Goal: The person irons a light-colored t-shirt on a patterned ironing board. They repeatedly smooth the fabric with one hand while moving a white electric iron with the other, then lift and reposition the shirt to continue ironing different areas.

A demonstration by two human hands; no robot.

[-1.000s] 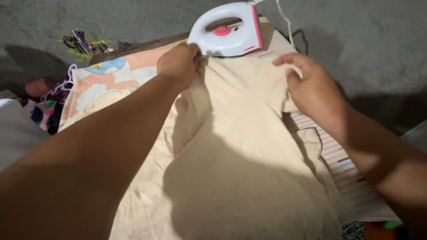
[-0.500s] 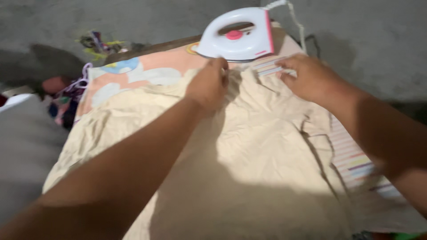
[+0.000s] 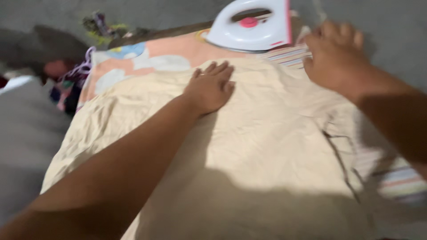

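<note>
Operator: Cloth position first, nearest edge outward?

Technician: The beige cloth (image 3: 267,146) covers most of the ironing surface, from the near edge up toward the far edge. It lies over a patterned cover (image 3: 151,60), which shows at the far left corner, and over a striped cover (image 3: 400,180) visible along the right edge. A dark crease line runs through the cloth toward the near right.

Operator: Hand states?

Technician: The left hand (image 3: 210,89) lies palm-down on the cloth near the far edge, fingers extended and slightly spread, clamped on nothing. The right hand (image 3: 333,58) is at the far right corner, raised just above the cloth edge, fingers loosely apart. It is blurred, and whether it touches the cloth cannot be told.

Operator: Iron?

Technician: The white iron (image 3: 251,26) with pink trim stands at the far edge, just beyond both hands and apart from the cloth.

Operator: Recommended technique for smoothing?

Technician: In my judgement, keep the left palm flat as an anchor and stroke outward toward the edges. Work the right-side crease flat too. Keep knuckles away from the iron's base.
</note>
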